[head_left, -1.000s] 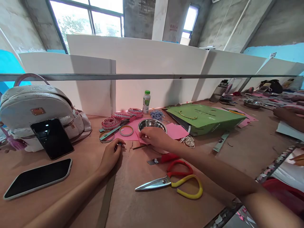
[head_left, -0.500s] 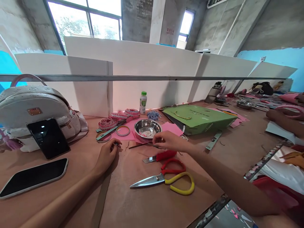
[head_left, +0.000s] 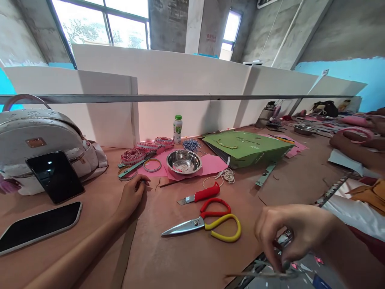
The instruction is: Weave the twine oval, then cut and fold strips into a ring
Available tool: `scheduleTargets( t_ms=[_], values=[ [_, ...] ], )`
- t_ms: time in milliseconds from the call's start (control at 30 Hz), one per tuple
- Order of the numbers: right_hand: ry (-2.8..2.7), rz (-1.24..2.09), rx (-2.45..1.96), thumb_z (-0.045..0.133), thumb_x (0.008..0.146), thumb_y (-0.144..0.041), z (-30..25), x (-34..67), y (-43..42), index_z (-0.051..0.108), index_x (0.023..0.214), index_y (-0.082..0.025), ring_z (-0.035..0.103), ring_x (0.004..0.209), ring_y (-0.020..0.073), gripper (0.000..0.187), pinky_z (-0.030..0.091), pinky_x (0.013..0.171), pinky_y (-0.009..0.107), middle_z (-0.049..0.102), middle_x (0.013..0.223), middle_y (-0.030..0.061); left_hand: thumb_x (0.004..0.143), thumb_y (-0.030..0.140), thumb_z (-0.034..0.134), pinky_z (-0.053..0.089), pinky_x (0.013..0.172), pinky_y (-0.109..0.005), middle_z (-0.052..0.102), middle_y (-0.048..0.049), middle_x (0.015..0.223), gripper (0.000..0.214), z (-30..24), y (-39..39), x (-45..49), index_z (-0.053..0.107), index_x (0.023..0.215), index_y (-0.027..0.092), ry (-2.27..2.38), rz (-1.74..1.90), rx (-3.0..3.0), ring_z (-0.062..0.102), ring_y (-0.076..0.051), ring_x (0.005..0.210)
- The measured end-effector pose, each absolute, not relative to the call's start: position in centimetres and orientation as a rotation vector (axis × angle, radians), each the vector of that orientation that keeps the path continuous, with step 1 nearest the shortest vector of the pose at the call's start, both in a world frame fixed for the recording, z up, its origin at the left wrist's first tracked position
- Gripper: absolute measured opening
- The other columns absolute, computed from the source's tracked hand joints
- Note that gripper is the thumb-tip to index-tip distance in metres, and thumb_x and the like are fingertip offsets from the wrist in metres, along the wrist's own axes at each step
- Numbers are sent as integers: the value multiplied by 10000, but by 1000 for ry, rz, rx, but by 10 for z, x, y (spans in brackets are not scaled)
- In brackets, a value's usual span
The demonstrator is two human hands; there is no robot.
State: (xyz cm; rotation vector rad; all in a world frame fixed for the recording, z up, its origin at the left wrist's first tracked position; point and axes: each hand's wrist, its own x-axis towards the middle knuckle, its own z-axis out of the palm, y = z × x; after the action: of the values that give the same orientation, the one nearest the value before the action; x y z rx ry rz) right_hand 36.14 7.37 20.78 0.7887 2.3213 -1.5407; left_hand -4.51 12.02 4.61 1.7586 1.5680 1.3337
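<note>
Head view: right hand, fingertips pinched on a thin grey stick, light and probably springy, best held near one end, just past the front edge of the bench. Left hand curled shut near the bench's back half, any contents hidden. Between the hands lie yellow-and-red scissors and a red-handled utility knife, near a steel bowl on pink paper.
</note>
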Motion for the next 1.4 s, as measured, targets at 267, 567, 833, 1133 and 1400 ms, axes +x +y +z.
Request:
scheduleTargets(
  t_ms=[267, 567, 833, 1133, 1400],
  values=[
    [2527, -1362, 785, 630, 912, -356, 178, 341, 90, 734, 1099, -171, 668, 882, 168, 283, 493, 773, 232, 739, 1004, 73, 871, 281, 368, 490, 778, -324, 674, -78, 1033, 271, 57, 122, -49, 575, 1024, 198, 1722, 1203, 1824, 654, -229, 904],
    [2678, -460, 1224, 635, 638, -146, 128, 325, 99, 569, 905, -184, 510, 739, 180, 278, 326, 609, 269, 599, 925, 28, 791, 399, 554, 345, 613, -309, 613, -32, 676, 218, 85, 88, -95, 558, 671, 218, 1904, 611, 1904, 571, -240, 658],
    [2750, -366, 1252, 607, 648, -194, 121, 332, 71, 548, 850, -196, 496, 683, 183, 211, 273, 590, 273, 620, 852, 34, 742, 338, 581, 308, 633, -306, 616, -41, 832, 141, 69, 77, -56, 527, 788, 216, 1800, 462, 1961, 544, -234, 735],
    [2831, -302, 1358, 545, 631, -50, 116, 372, 63, 556, 850, -202, 549, 776, 207, 266, 315, 662, 289, 630, 884, 35, 720, 442, 625, 437, 688, -310, 702, -44, 820, 275, 79, 88, -70, 686, 805, 188, 1417, 525, 1727, 634, -250, 796],
    [2880, -81, 1486, 501, 760, -53, 97, 416, 63, 526, 822, -215, 555, 758, 222, 175, 394, 707, 329, 611, 842, 46, 708, 725, 683, 526, 674, -313, 711, -61, 853, 613, 96, 81, -59, 712, 986, 179, 1265, 644, 1392, 676, -239, 790]
  ],
)
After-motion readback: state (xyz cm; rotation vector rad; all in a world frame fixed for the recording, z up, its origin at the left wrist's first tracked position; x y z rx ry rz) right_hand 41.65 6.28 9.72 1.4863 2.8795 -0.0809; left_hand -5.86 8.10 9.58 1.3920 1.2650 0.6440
